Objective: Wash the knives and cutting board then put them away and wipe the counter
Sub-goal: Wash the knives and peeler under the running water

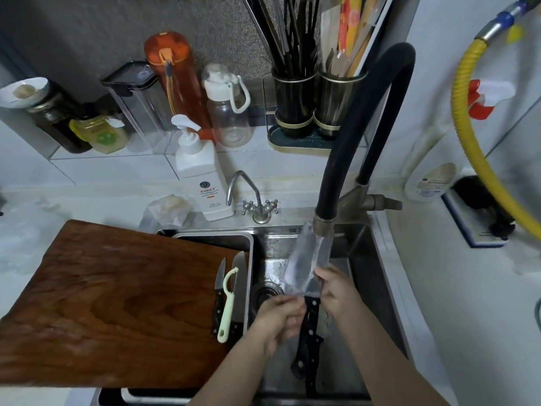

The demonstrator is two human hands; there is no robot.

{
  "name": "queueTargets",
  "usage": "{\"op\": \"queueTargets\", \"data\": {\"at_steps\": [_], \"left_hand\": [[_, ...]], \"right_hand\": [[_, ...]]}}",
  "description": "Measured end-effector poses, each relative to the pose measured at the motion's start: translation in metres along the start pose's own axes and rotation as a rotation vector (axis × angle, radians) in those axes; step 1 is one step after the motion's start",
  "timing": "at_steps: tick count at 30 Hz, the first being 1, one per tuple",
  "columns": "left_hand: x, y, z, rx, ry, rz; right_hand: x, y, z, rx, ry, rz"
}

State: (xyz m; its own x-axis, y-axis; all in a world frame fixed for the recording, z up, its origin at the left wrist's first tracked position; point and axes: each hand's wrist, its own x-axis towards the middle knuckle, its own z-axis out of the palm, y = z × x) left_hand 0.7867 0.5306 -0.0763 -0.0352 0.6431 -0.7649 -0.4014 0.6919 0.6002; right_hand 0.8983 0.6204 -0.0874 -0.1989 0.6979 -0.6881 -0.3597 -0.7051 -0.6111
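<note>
A big knife with a wide steel blade [306, 260] and a black riveted handle [311, 320] is held over the steel sink [363, 288], its blade up under the black faucet nozzle [323, 227] with water on it. My left hand [279, 316] grips the top of the handle from the left. The fingers of my right hand [336, 291] pinch the heel of the blade from the right. A second black handle seems to lie under the first. The brown wooden cutting board [117, 303] lies at the left over the counter and a metal tray [250, 259].
In the tray beside the board lie a small black-handled knife [219, 300], a pale green peeler [228, 306] and another knife [238, 285]. A white soap pump bottle [199, 177] and a small tap [251, 197] stand behind the sink. Bottles, jars and utensil holders line the back wall.
</note>
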Motion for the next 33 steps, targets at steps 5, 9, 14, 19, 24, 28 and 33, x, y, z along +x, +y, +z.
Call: {"op": "queueTargets", "data": {"at_steps": [5, 9, 14, 19, 24, 28, 33], "left_hand": [[-0.008, 0.004, -0.003, -0.013, -0.083, -0.002], [-0.014, 0.014, -0.007, 0.205, -0.044, 0.035], [-0.02, 0.018, -0.024, 1.177, 0.115, 0.268], [-0.041, 0.022, -0.035, 1.833, 0.231, 0.528], [-0.058, 0.017, -0.07, 1.642, 0.273, 0.531], [-0.062, 0.014, -0.102, 1.344, 0.342, 0.551], [-0.051, 0.0, -0.131, 1.21, 0.522, 0.561]], "right_hand": [[0.005, 0.008, 0.004, 0.031, -0.007, 0.023], [-0.001, 0.023, -0.002, 0.047, -0.064, 0.139], [0.002, 0.036, -0.025, -0.069, 0.099, 0.242], [0.019, 0.063, -0.057, -0.344, 0.23, 0.253], [0.036, 0.098, -0.072, -0.693, 0.252, 0.26], [0.082, 0.143, -0.102, -1.028, 0.19, 0.192], [0.043, 0.126, -0.059, -1.136, 0.224, 0.1]]}}
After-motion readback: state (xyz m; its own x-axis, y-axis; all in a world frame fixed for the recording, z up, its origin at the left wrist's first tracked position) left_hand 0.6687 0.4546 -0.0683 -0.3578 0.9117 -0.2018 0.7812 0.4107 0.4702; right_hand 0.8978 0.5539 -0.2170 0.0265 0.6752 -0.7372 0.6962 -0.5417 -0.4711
